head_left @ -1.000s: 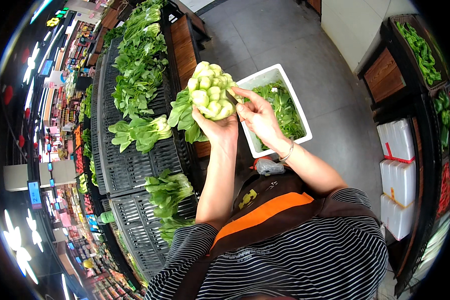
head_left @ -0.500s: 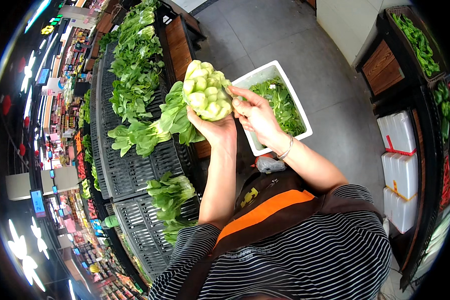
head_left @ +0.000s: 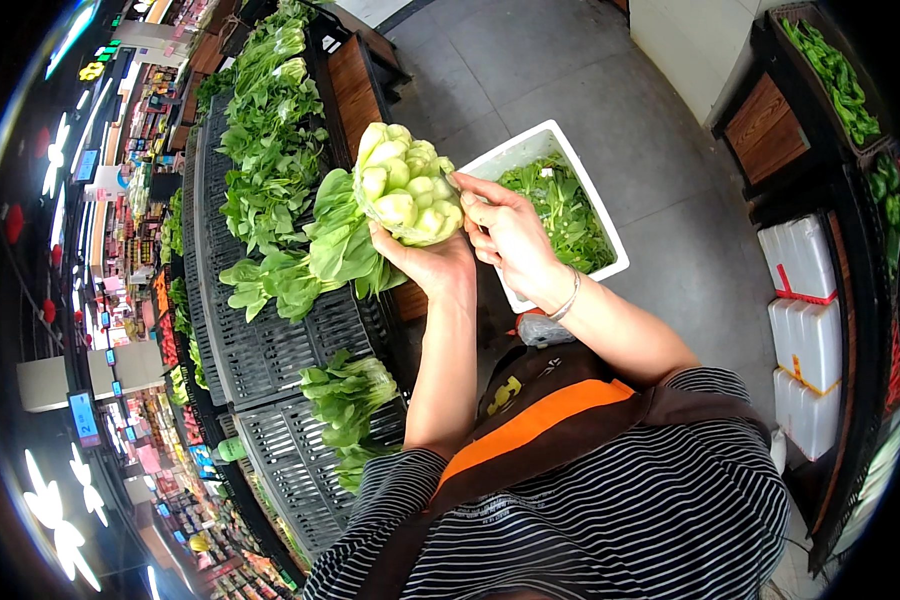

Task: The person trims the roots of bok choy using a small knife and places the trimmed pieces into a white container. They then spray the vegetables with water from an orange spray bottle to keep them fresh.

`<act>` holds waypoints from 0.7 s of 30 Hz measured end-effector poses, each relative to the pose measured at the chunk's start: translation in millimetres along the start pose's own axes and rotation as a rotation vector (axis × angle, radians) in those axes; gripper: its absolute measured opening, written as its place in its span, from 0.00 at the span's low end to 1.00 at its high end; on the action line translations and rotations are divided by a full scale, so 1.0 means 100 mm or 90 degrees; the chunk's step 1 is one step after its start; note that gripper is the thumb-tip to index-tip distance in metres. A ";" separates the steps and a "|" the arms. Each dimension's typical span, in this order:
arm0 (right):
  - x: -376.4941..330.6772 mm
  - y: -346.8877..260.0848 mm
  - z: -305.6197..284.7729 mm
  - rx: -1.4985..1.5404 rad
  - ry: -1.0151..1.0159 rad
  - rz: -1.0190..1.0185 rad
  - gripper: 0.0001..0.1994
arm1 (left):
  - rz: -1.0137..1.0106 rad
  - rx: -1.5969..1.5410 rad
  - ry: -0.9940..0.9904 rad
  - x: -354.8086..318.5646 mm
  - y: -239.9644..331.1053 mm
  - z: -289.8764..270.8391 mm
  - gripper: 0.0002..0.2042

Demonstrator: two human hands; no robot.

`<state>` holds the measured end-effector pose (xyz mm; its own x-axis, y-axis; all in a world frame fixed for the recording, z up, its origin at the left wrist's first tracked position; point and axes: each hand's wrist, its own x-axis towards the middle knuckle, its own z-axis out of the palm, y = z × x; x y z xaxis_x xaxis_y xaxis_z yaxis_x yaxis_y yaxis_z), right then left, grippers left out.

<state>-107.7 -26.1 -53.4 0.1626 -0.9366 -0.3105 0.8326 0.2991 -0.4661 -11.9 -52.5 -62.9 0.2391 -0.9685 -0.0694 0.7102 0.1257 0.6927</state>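
Observation:
A bundle of bok choy (head_left: 406, 188) is held up in front of me, its pale, rounded stem ends facing me and its green leaves pointing left toward the rack. My left hand (head_left: 438, 262) cups it from below, thumb along the near side. At the bundle's right edge, my right hand (head_left: 505, 225) is closed in a pinch; what lies between the fingertips is too small to make out. Below and beyond the right hand stands a white foam box (head_left: 616, 240) with loose leafy greens (head_left: 560, 210) in it.
To my left, a black slatted rack (head_left: 260, 345) carries bok choy (head_left: 348, 395) and a long row of leafy greens (head_left: 270, 165). Stacked white foam boxes (head_left: 805, 335) stand at the right, beside a wooden stand with green peppers (head_left: 835, 85). Grey floor tiles (head_left: 685, 255) lie between.
The bok choy bundle has tilted slightly and shifted a little left and down. Both hands keep nearly the same hold, the right still pinching at its right edge.

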 end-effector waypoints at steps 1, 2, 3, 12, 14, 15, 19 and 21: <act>0.01 0.00 0.01 0.006 0.004 0.002 0.15 | 0.009 0.006 0.000 0.00 0.00 0.00 0.35; 0.01 0.01 0.01 0.011 0.007 0.005 0.15 | 0.010 0.006 -0.004 0.01 0.00 0.00 0.35; 0.01 0.00 0.02 0.012 0.010 0.009 0.15 | 0.011 0.007 -0.007 0.01 0.00 -0.01 0.36; 0.02 -0.04 0.07 -0.082 0.002 -0.024 0.14 | 0.007 -0.005 0.008 0.03 0.09 0.03 0.35; 0.07 -0.03 0.00 -0.059 -0.046 0.001 0.16 | 0.003 -0.009 0.024 0.04 0.11 0.03 0.35; 0.09 -0.03 -0.02 0.003 -0.071 0.033 0.16 | -0.006 -0.012 0.029 0.06 0.14 0.03 0.35; 0.16 -0.05 -0.09 0.150 -0.109 0.120 0.19 | -0.030 -0.035 0.041 0.11 0.21 0.05 0.33; 0.21 -0.03 -0.16 0.128 -0.147 0.106 0.20 | -0.048 -0.053 0.056 0.12 0.25 0.08 0.31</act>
<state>-114.9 -44.1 -72.1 0.4010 -0.9016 -0.1624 0.8686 0.4306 -0.2452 3.8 -63.1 -40.9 0.2371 -0.9538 -0.1848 0.7803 0.0736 0.6211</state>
